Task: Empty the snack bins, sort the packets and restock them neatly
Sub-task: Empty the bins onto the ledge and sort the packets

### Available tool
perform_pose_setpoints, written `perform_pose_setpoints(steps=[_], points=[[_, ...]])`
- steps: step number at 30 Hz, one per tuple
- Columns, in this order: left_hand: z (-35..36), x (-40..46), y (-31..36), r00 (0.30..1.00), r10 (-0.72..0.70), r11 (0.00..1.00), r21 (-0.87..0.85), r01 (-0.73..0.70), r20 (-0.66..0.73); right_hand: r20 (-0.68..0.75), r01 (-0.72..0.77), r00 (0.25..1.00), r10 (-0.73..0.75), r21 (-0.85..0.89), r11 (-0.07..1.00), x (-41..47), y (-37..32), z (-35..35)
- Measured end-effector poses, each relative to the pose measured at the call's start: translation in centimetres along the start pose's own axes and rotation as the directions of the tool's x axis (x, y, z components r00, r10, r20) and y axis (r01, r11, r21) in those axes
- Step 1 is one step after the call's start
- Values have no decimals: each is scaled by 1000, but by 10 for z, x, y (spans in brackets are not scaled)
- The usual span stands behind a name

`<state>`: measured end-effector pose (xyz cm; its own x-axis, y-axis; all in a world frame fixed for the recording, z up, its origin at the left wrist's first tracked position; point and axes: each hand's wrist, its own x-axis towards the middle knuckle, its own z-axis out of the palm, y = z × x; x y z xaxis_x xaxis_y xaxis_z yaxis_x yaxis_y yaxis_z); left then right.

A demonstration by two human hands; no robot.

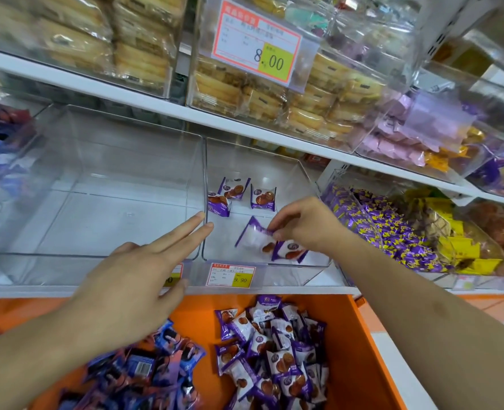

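Right hand (305, 224) reaches into the right clear bin (309, 179) on the shelf (162, 109) and pinches a purple-and-white packet (252, 236) between thumb and fingertips, near the bin's front. A second packet (289, 251) lies just beside it, under the wrist. Three more packets (236, 187) lie flat in a row towards the back of the same bin. Left hand (132, 279) is held flat with fingers straight, its fingertips at the wall between the two bins; it holds nothing. The left clear bin (67, 134) stands beside the right one. Below the shelf, an orange tray (360, 365) holds a pile of matching purple packets (274, 359) on the right and a pile of blue packets (156, 368) on the left. A price tag (233, 275) is fixed to the shelf edge.
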<state>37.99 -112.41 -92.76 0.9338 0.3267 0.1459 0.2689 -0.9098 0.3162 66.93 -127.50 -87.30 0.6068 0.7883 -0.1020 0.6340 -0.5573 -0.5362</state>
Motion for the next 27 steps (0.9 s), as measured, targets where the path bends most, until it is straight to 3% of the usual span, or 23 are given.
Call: perform_pose_setpoints(steps=[3, 6, 10, 13, 17, 19, 21, 23, 25, 27], points=[[1, 0, -1, 1000, 4, 1000, -24, -4, -11, -173, 63, 984, -35, 163, 985, -20, -18, -33], [0, 0, 0, 999, -30, 999, -42, 29, -18, -253, 166, 963, -91, 290, 942, -51, -37, -62], [1, 0, -1, 998, -33, 999, -44, 31, -45, -148, 182, 979, -142, 304, 935, -104, -42, -62], [-1, 1, -3, 1000, -6, 999, -34, 5, -26, -13, 34, 999, -32, 348, 937, -131, -3, -24], [-4, 6, -5, 999, 11, 999, -35, -13, -49, 94, -203, 978, 185, 245, 948, -147, 77, 26], [-9, 5, -13, 996, -27, 994, -110, 18, -81, 88, -245, 968, 235, 119, 962, -147, 107, 38], [28, 3, 0, 999, -12, 993, -116, 8, -33, 46, -238, 970, 237, 9, 971, -143, 119, 43], [73, -5, 11, 993, -84, 960, -259, 104, 87, -3, -197, 980, 197, -26, 980, -138, 114, 42], [75, -6, 9, 999, -41, 953, -301, 41, 4, -47, -104, 994, 103, -11, 995, -132, 89, 37], [34, 5, 0, 997, -13, 990, -140, 3, -69, -67, 21, 998, -15, 81, 996, -127, 55, 29]])
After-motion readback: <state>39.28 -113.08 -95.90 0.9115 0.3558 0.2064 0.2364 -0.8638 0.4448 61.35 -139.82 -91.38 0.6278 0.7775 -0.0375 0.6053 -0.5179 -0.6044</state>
